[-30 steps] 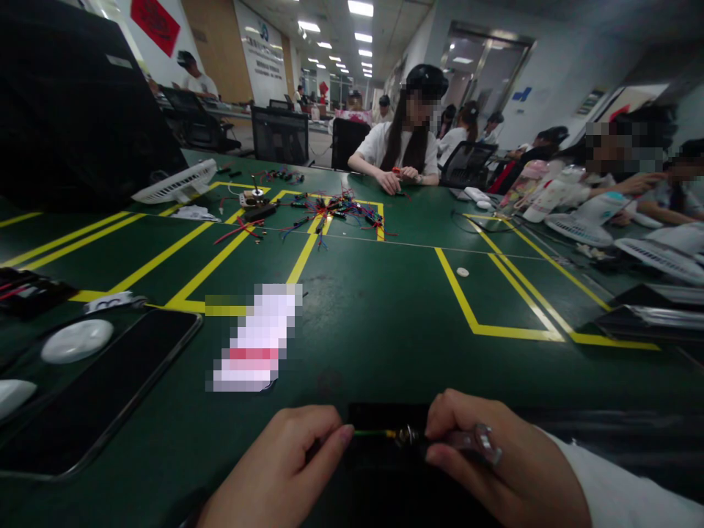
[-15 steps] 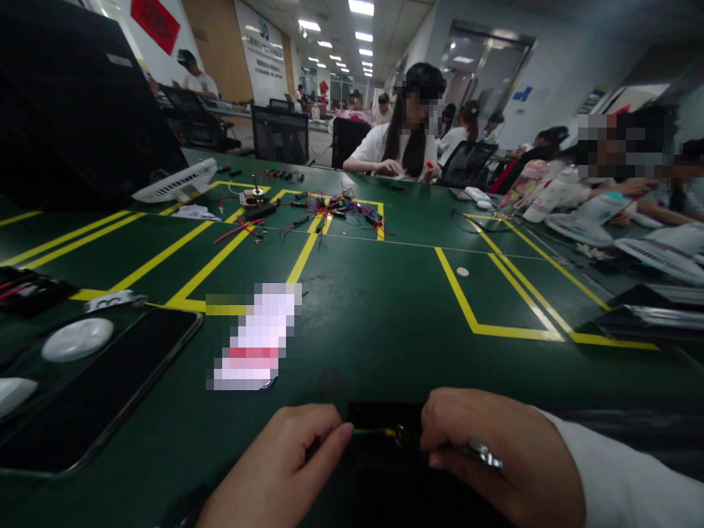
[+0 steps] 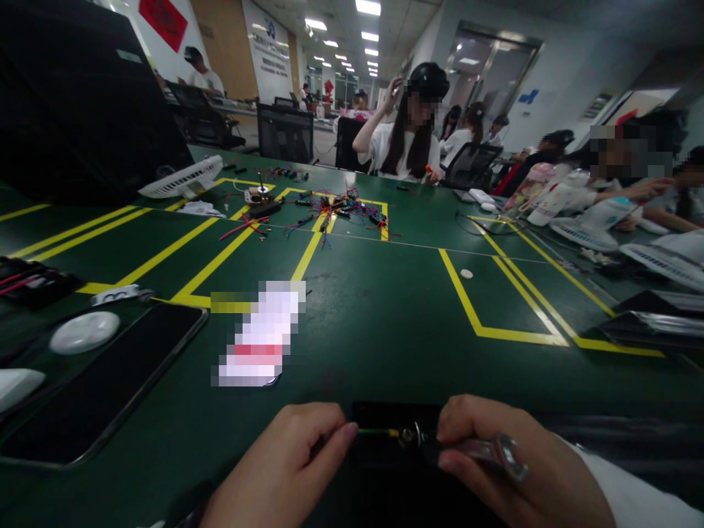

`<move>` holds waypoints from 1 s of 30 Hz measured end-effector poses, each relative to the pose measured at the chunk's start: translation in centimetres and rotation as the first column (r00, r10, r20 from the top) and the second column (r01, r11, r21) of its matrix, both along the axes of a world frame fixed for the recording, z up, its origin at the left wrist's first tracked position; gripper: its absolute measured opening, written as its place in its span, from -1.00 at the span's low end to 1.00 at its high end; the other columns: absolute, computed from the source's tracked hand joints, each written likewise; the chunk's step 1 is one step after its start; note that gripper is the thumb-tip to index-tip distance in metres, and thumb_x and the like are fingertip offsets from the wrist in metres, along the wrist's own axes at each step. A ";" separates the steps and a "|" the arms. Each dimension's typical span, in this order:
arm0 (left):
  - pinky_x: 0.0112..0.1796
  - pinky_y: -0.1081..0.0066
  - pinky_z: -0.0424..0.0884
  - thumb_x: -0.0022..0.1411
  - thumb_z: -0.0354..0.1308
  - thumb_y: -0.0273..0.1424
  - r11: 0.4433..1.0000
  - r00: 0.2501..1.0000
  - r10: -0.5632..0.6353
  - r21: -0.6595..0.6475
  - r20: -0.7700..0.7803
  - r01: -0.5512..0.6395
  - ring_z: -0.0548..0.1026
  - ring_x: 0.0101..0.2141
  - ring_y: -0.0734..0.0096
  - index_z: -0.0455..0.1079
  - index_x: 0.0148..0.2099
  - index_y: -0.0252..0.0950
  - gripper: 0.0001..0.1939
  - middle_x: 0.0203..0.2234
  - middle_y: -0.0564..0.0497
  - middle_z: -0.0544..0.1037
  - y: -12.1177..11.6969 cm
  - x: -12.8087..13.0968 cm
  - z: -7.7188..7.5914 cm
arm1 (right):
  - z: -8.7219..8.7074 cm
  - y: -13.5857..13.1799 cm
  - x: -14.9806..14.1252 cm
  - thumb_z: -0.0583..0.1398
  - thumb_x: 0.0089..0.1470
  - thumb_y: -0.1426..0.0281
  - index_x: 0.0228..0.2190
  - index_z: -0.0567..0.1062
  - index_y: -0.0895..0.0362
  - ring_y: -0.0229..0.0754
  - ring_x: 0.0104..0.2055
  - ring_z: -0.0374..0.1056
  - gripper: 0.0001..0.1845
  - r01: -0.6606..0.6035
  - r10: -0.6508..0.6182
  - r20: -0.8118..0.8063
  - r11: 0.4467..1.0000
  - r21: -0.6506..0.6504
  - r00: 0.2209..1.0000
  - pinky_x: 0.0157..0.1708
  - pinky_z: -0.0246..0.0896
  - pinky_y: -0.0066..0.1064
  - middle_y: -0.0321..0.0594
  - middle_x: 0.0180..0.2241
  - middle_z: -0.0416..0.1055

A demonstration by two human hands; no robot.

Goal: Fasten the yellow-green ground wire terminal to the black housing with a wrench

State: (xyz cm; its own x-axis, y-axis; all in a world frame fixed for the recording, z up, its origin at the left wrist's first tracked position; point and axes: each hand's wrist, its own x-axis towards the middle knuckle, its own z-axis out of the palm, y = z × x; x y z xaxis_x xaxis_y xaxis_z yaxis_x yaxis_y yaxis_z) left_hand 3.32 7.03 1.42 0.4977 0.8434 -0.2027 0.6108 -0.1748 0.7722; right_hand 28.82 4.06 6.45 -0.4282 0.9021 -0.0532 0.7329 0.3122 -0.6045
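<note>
My left hand (image 3: 300, 455) pinches a thin green wire (image 3: 375, 431) between thumb and forefinger. The wire runs right to a yellow end beside a small metal nut (image 3: 407, 437), on a dark block-like object (image 3: 366, 412) in front of me. In my closed right hand (image 3: 511, 447) is a metal wrench (image 3: 510, 455); its open-jawed end sticks out to the right, past the fingers. Around the nut's right side curves a shiny metal edge (image 3: 419, 433), close to my right fingertips. Whether it belongs to the wrench I cannot tell.
To my left lie a phone (image 3: 110, 389) and a white oval item (image 3: 85, 332). A blurred-out bright slab (image 3: 261, 334) lies ahead. A heap of coloured wires (image 3: 335, 209) sits farther back. Across the table (image 3: 374, 315) sits a co-worker (image 3: 410, 143).
My right hand has shifted right and turned, bringing more of the wrench into view. My left hand stays almost in place. Across the table the co-worker has raised a hand to the head.
</note>
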 end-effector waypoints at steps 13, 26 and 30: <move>-0.45 0.45 0.17 0.40 -0.08 -0.23 1.000 1.000 -0.014 -0.011 0.008 0.014 0.39 -0.47 0.44 0.32 -0.44 -0.26 -0.62 -0.52 0.13 0.42 -0.1 -0.2 -0.1 | 0.4 0.9 -0.7 0.06 0.19 0.45 -0.37 0.36 0.09 -0.18 -0.39 0.31 -0.89 -0.161 0.161 0.024 0.987 -0.019 0.987 -0.39 0.21 -0.39 -0.24 -0.40 0.41; -0.44 0.46 0.17 0.41 -0.10 -0.24 1.000 1.000 -0.015 -0.008 0.018 0.015 0.39 -0.46 0.45 0.33 -0.42 -0.26 -0.61 -0.51 0.13 0.42 0.2 0.0 -0.1 | 1.1 2.5 0.7 0.10 0.18 0.43 -0.35 0.35 0.07 -0.22 -0.43 0.28 -0.94 -0.226 0.225 -0.023 0.973 -0.037 0.974 -0.42 0.17 -0.40 -0.29 -0.43 0.38; -0.46 0.46 0.16 0.41 -0.08 -0.24 1.000 1.000 -0.016 -0.011 0.020 0.017 0.38 -0.48 0.46 0.32 -0.44 -0.26 -0.61 -0.53 0.14 0.41 0.1 0.0 -0.2 | 0.6 1.2 0.7 0.07 0.23 0.36 -0.32 0.34 0.04 -0.17 -0.42 0.31 -0.93 -0.098 0.098 -0.002 0.995 -0.028 0.995 -0.41 0.20 -0.33 -0.28 -0.42 0.39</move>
State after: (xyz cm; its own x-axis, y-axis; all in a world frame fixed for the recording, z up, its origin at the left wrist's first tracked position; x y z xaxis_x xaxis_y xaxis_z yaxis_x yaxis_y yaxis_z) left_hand 3.28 7.09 1.25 0.5156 0.8328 -0.2015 0.5921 -0.1763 0.7864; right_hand 29.50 5.24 7.06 -0.5145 0.8540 -0.0779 0.6993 0.3652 -0.6145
